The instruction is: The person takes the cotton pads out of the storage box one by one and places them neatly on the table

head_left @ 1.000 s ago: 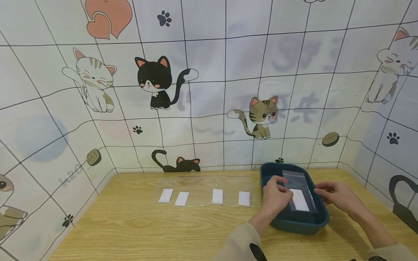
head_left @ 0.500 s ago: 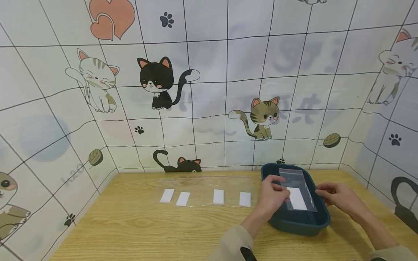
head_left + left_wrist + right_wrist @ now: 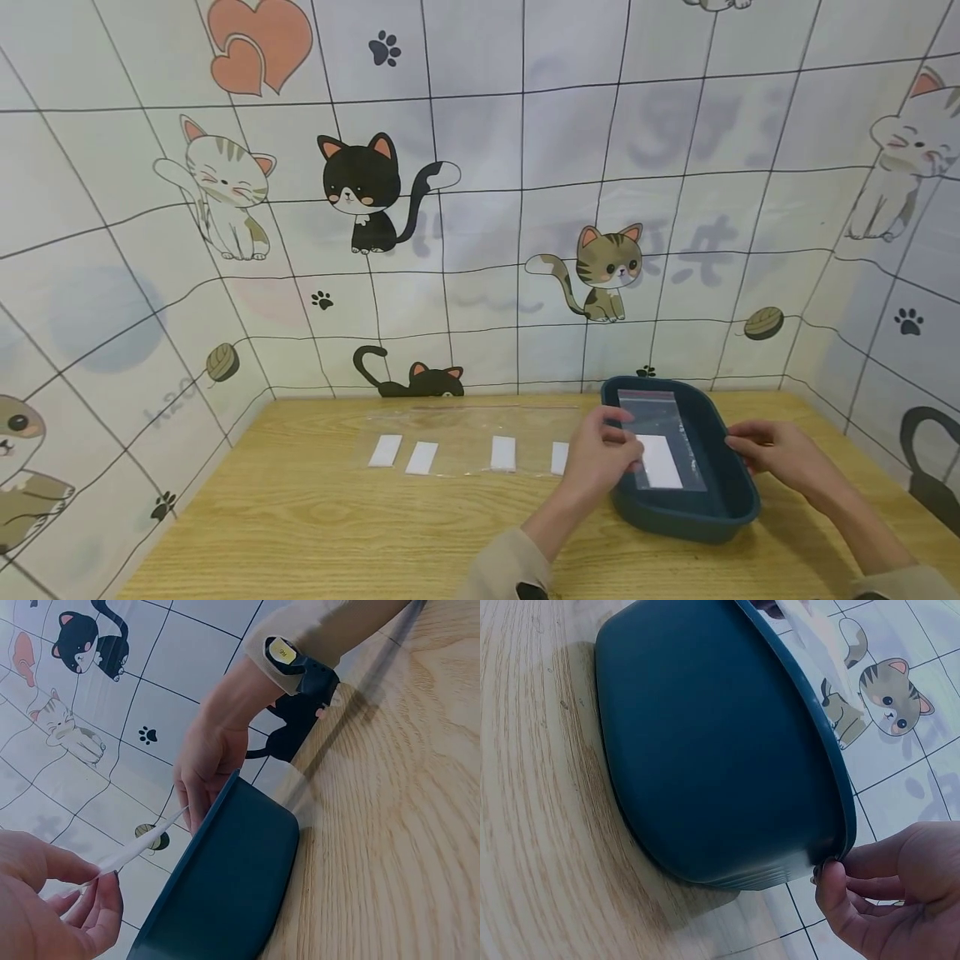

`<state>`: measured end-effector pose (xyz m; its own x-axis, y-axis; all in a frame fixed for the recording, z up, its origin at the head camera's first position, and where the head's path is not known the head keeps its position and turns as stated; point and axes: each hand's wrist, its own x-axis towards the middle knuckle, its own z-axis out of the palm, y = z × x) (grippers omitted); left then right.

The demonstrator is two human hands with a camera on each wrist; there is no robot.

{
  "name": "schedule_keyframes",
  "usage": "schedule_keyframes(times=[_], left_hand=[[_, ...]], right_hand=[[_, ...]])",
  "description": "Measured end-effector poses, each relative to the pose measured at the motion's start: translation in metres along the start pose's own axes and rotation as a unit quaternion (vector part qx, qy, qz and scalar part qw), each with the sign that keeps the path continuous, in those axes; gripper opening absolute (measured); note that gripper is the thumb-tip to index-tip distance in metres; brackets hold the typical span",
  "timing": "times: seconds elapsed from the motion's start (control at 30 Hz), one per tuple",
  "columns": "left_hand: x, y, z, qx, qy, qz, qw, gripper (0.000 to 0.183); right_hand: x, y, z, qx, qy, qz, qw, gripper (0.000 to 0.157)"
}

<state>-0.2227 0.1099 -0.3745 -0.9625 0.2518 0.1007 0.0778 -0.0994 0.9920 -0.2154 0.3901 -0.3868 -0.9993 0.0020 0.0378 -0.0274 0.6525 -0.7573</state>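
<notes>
In the head view my left hand (image 3: 600, 454) pinches the left edge of a clear zip-lock bag (image 3: 652, 412). A white rectangular piece (image 3: 662, 462) shows in the lower part of that bag. The bag is held over a dark teal plastic basin (image 3: 686, 527). From the left wrist view, the thumb and fingers of the left hand (image 3: 67, 900) grip the bag's edge above the basin's rim. My right hand (image 3: 892, 889) pinches the basin's rim between thumb and fingers, on the basin's right side in the head view.
Several clear bags (image 3: 457, 425) with white pieces (image 3: 503, 454) lie in a row along the back of the wooden table (image 3: 337, 533), left of the basin. A cat-patterned sheet (image 3: 480, 208) stands behind and at both sides.
My left hand has moved left with the zip-lock bag, from the basin's right part toward its left side. The right hand stays at the rim, and the basin has hardly moved.
</notes>
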Motion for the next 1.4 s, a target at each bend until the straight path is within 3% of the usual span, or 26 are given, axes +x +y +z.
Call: schedule_keyframes(times=[0.4, 0.93, 1.4], left_hand=[[-0.012, 0.001, -0.016, -0.018, -0.026, 0.015, 0.9994, 0.032], [-0.023, 0.004, -0.048, 0.006, -0.041, 0.026, 0.9988, 0.034], [-0.028, 0.002, -0.078, 0.027, -0.055, 0.005, 0.9981, 0.032]], right_hand=[[0.0, 0.001, 0.0, -0.006, 0.001, -0.005, 1.0, 0.046], [-0.001, 0.002, -0.002, 0.001, -0.013, 0.003, 1.0, 0.049], [0.0, 0.001, -0.002, -0.001, -0.011, 0.007, 1.0, 0.048]])
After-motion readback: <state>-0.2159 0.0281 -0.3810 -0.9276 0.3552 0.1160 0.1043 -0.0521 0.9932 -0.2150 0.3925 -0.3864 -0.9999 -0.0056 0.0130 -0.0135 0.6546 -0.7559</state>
